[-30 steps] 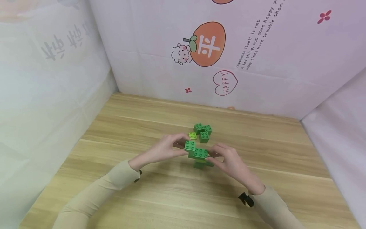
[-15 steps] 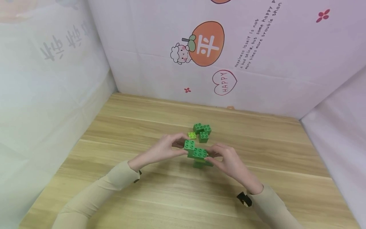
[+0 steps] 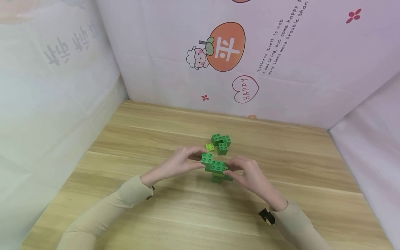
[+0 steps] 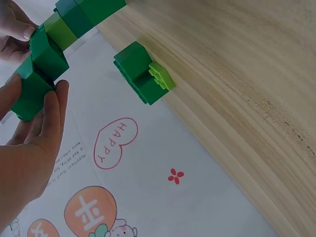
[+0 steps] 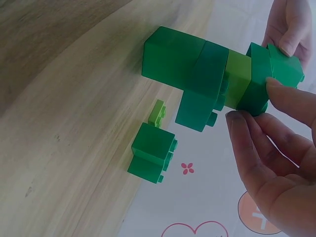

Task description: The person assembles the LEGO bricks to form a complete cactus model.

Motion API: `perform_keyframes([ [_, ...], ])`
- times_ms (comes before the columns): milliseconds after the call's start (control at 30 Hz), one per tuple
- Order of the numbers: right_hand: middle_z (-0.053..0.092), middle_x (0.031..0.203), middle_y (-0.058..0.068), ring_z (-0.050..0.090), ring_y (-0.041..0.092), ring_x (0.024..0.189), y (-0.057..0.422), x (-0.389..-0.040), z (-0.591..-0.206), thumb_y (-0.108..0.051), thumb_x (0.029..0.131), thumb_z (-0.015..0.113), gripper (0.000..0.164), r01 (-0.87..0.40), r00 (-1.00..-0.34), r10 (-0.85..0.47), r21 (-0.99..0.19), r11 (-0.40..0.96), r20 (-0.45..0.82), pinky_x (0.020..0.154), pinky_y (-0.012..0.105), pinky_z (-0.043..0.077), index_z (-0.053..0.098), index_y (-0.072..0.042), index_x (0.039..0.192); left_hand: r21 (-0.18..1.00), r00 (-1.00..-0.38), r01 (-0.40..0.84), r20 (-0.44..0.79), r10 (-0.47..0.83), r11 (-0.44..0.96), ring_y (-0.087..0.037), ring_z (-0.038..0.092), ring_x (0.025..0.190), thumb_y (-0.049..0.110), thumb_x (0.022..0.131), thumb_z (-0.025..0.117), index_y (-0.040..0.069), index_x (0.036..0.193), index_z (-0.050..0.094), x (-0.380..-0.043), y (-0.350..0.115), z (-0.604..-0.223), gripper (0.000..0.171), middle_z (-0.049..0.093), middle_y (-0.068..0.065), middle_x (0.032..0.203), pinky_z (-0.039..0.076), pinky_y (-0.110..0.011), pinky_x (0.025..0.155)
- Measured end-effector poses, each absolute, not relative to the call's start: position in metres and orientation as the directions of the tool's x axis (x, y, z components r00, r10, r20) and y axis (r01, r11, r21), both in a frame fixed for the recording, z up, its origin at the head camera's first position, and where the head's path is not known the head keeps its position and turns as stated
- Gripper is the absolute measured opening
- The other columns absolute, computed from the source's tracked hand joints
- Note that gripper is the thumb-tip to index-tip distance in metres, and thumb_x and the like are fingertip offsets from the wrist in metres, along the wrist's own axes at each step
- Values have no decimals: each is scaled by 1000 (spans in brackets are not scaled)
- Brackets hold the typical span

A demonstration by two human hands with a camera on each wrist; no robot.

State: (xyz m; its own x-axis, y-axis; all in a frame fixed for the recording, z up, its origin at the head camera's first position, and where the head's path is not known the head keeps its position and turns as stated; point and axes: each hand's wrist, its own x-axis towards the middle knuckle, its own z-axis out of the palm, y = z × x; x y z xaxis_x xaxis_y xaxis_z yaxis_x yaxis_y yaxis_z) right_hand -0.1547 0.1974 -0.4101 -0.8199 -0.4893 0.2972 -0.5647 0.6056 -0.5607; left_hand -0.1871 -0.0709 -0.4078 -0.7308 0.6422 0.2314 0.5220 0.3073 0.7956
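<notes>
A stack of toy building bricks (image 5: 170, 57) stands on the table in front of me, mostly dark green with a lime brick (image 5: 238, 74) in the middle. My left hand (image 3: 179, 162) pinches the topmost green brick (image 3: 207, 158), which juts out to the left, between thumb and fingers. From the other side, my right hand (image 3: 251, 173) grips the green brick (image 5: 254, 79) just under it, thumb on one face and fingertips on the opposite one. A lower brick (image 5: 195, 111) sticks out sideways below the lime one. In the head view the hands and upper bricks partly hide the lower stack.
Behind the stack sit several loose green bricks (image 3: 222, 149) and a thin lime brick (image 3: 210, 147), close together on the wooden table (image 3: 150, 222). A printed white cloth (image 3: 168, 80) rises at the table's back edge, with more white cloth at both sides.
</notes>
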Motion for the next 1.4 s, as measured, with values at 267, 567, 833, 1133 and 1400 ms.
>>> perform_keyframes([
  [267,74,96,6,72,15,82,197,-156,-411,-6,80,80,27,-559,-823,-486,-568,604,292,74,27,64,73,-4,105,741,-719,571,244,651,352,-21,71,106,15,90,71,6,129,62,-187,-71,-406,41,70,-11,124,57,-23,95],
  [567,74,96,7,73,16,82,200,-156,-410,-6,80,80,26,-556,-825,-486,-570,605,289,73,27,64,73,-4,104,726,-726,573,233,647,381,-19,72,105,14,88,73,7,130,62,-187,-68,-403,43,70,-10,124,57,-21,93],
  [833,74,95,6,73,15,82,199,-155,-408,-7,81,80,24,-558,-821,-498,-572,601,278,74,24,63,73,-5,103,752,-750,530,200,631,392,-18,72,104,13,88,74,8,126,63,-188,-69,-408,39,72,-8,121,58,-22,93],
  [1133,74,96,6,73,16,82,199,-154,-408,-7,81,79,24,-567,-817,-501,-561,603,287,73,27,63,73,-4,104,794,-761,481,167,627,372,-21,70,109,13,87,75,8,130,59,-188,-69,-409,46,69,-10,124,58,-25,96],
  [1400,73,96,5,72,15,84,198,-154,-409,-7,81,79,24,-566,-817,-501,-557,608,284,75,31,64,73,-4,104,863,-772,386,109,626,325,-25,68,109,3,83,77,2,130,55,-189,-64,-423,52,69,-13,120,57,-20,95],
])
